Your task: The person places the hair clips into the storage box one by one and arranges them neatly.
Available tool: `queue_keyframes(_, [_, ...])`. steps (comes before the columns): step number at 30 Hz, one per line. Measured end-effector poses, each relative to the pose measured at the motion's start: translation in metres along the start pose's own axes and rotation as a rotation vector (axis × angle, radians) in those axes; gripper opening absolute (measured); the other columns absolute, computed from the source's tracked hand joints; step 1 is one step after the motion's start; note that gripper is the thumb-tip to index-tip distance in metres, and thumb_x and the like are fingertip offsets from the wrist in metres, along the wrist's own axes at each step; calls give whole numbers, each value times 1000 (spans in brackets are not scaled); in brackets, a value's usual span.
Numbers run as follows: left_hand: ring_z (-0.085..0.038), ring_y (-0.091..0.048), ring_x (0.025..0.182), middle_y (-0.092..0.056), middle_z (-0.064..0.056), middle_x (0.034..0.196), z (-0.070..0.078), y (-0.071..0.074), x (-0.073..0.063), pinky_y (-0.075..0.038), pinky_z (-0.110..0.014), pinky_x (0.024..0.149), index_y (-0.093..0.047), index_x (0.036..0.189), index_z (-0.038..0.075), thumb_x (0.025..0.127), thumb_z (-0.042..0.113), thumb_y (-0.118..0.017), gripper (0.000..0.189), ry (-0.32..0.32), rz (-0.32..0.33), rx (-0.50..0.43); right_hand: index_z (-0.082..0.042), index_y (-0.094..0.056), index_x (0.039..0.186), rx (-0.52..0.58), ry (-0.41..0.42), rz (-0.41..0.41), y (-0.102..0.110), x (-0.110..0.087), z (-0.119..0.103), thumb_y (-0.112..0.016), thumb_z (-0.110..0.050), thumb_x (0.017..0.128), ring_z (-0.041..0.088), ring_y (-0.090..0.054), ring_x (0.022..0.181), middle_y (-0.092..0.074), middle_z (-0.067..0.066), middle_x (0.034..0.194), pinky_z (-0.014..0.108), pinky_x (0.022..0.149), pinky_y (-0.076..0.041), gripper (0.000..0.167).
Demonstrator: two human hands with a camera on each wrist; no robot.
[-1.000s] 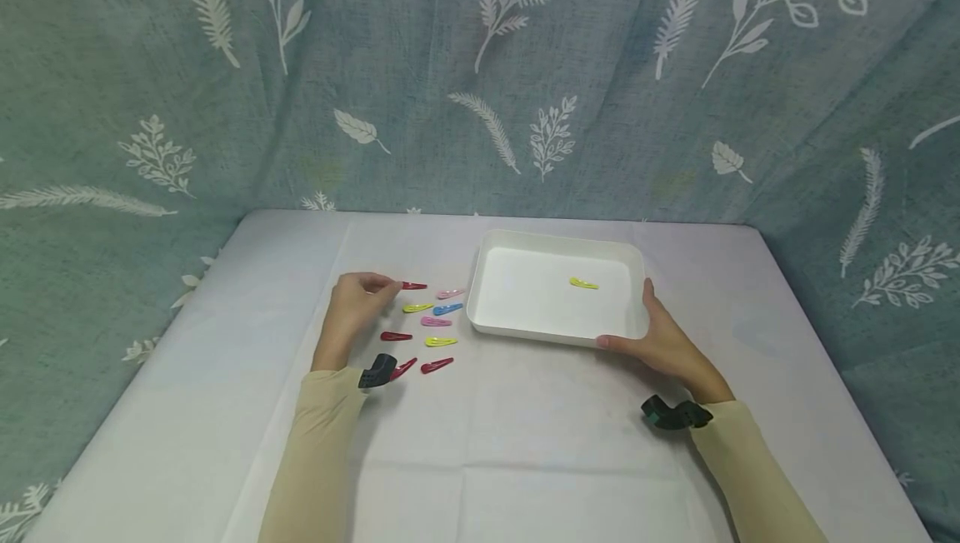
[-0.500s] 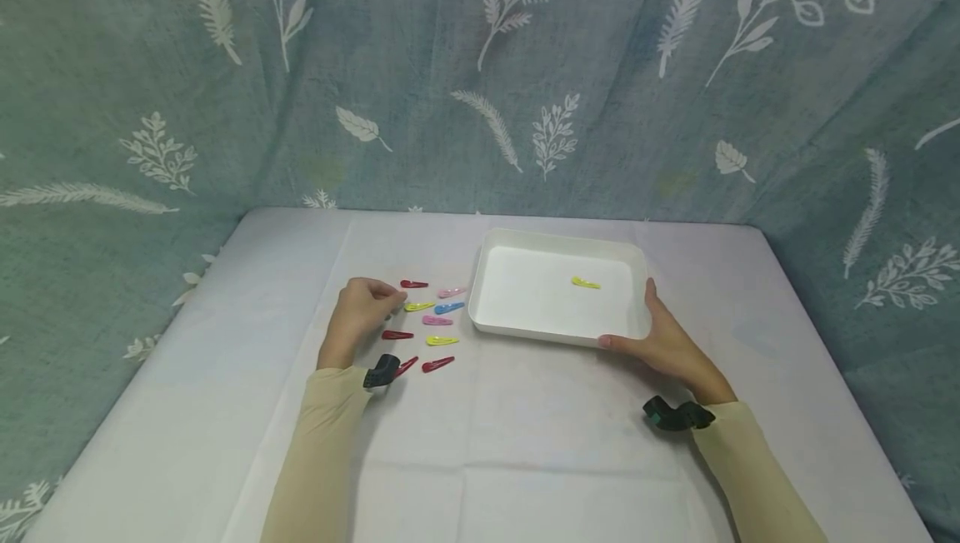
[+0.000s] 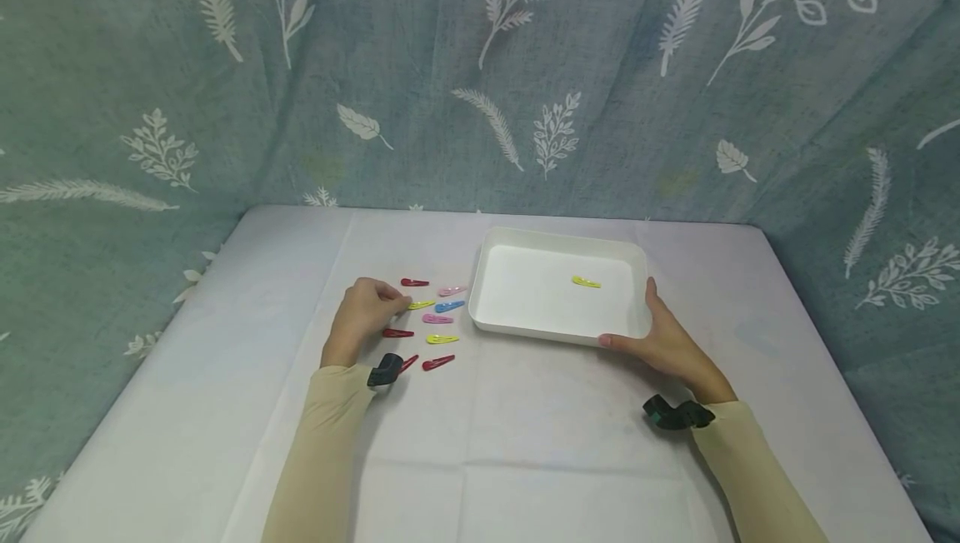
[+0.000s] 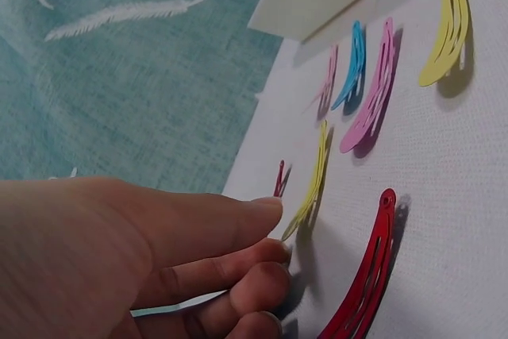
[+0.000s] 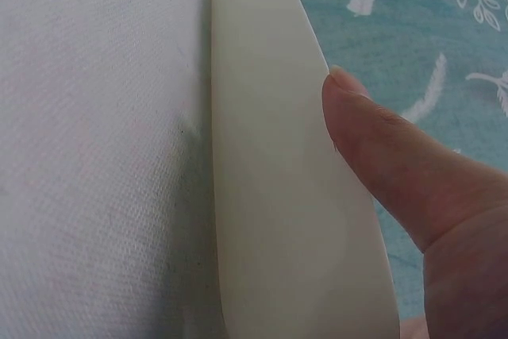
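Note:
My left hand (image 3: 365, 310) reaches down at the left group of hair clips and pinches the near end of a yellow hair clip (image 3: 422, 305) between thumb and forefinger. In the left wrist view that yellow clip (image 4: 313, 184) stands out from the fingertips, with the other fingers curled below. My right hand (image 3: 663, 343) holds the right front corner of a white tray (image 3: 540, 332), thumb on the front rim and fingers along the right side. The right wrist view shows the thumb (image 5: 373, 140) over the tray's edge. Inside the tray lies another yellow hair clip (image 3: 586, 282).
Around the left hand lie a red clip (image 3: 415, 282), a pale pink clip (image 3: 452, 291), a blue clip (image 3: 450, 306), a pink clip (image 3: 437, 319), a yellow clip (image 3: 442, 339) and several more red clips (image 3: 438, 362). A leaf-patterned curtain (image 3: 420, 77) stands behind the white-covered table (image 3: 540, 460).
My left hand has shifted from the far red clip toward me and slightly right, onto the yellow clip. The right hand and tray have stayed in place.

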State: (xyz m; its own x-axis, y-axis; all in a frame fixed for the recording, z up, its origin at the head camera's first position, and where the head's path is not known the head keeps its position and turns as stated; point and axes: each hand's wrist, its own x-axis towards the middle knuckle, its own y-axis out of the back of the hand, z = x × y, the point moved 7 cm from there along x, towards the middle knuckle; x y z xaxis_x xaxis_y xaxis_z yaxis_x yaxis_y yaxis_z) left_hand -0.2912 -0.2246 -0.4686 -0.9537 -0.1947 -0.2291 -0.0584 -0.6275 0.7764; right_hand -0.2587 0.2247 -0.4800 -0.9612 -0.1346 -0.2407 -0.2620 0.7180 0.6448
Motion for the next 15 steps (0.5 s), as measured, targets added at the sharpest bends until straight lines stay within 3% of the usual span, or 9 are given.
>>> queue_keyframes(6, [-26, -59, 87, -72, -16, 107, 2, -1, -1, -48, -32, 73, -74, 114, 3, 94, 30, -75, 33, 6, -5, 21, -7, 26, 160, -7, -19, 0, 0, 0, 0, -84, -59, 79, 50, -5, 159, 5, 29, 171, 67, 124, -16, 146])
queue_keyframes(15, [-21, -57, 79, -69, -11, 91, 6, 0, -2, -43, -31, 68, -76, 103, 5, 91, 24, -78, 23, -18, -17, 50, -7, 26, 159, 6, 7, 2, 1, -1, -1, -83, -56, 81, 50, -5, 159, 7, 28, 172, 69, 123, -17, 144])
